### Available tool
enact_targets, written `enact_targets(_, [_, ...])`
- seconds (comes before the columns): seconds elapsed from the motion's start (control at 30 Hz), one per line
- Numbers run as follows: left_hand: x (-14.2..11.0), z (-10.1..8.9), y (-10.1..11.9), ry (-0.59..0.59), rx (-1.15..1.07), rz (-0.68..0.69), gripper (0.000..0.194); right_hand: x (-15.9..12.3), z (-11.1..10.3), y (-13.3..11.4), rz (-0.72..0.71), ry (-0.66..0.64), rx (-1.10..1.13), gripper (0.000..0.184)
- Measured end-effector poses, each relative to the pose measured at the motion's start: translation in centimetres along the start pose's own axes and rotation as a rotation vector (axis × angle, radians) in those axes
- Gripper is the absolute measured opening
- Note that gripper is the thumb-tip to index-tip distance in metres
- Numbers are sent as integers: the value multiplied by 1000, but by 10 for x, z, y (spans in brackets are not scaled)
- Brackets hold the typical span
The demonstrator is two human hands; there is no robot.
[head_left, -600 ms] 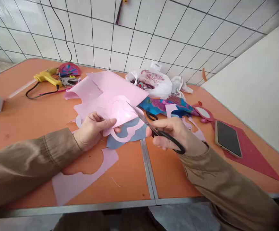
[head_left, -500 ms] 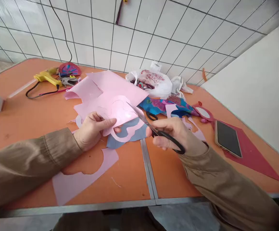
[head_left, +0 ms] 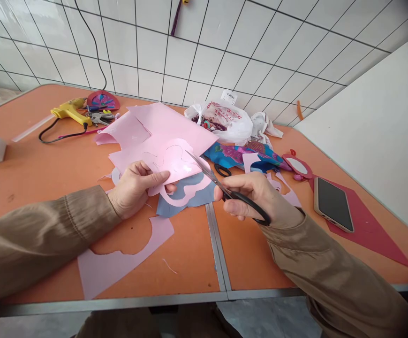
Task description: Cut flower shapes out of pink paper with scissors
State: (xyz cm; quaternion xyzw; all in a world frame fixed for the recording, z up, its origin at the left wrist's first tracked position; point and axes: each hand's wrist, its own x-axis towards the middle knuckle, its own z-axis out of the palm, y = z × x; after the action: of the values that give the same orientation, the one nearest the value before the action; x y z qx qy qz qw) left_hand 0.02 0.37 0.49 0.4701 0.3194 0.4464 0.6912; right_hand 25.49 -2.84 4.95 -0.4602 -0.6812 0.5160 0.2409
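Pinched between thumb and fingers of my left hand [head_left: 139, 185] is a pink sheet [head_left: 179, 162] with curved outlines drawn on it. A cut strip [head_left: 186, 193] of the same pink curls below its edge. My right hand [head_left: 251, 197] grips black-handled scissors [head_left: 241, 196], their blades pointing up and left over the right side of the sheet. Whether the blades are on the material or just above it, I cannot tell. Beneath lies a blue-grey piece [head_left: 167, 206], and a larger pink sheet [head_left: 169, 122] spreads behind. Nearer me rests a pink offcut [head_left: 119, 272].
On the orange table [head_left: 31, 188], a yellow glue gun [head_left: 68, 110] and keys [head_left: 100, 117] lie back left. A white plastic bag [head_left: 234, 126] and flowered blue fabric [head_left: 225, 152] are behind my right hand. Rightward, a phone [head_left: 333, 204] sits on a red sheet [head_left: 376, 225].
Very little differs. The left hand and the edge of the pink sheet have shifted very slightly; the scissors keep nearly the same place.
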Motion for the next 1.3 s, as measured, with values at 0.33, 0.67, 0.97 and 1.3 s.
enact_targets(0.33, [1,0,0,-3,-4,2,24,-1,1,-2,7,-5,8,43])
enact_targets(0.67, [0,1,1,0,-7,-9,26,-1,1,-4,30,-1,-5,45])
enact_targets(0.97, [-1,2,1,-6,11,-21,28,-2,4,-5,28,25,5,43])
enact_targets(1.3, [0,1,0,-16,10,-2,27,-2,2,-1,11,14,-6,43])
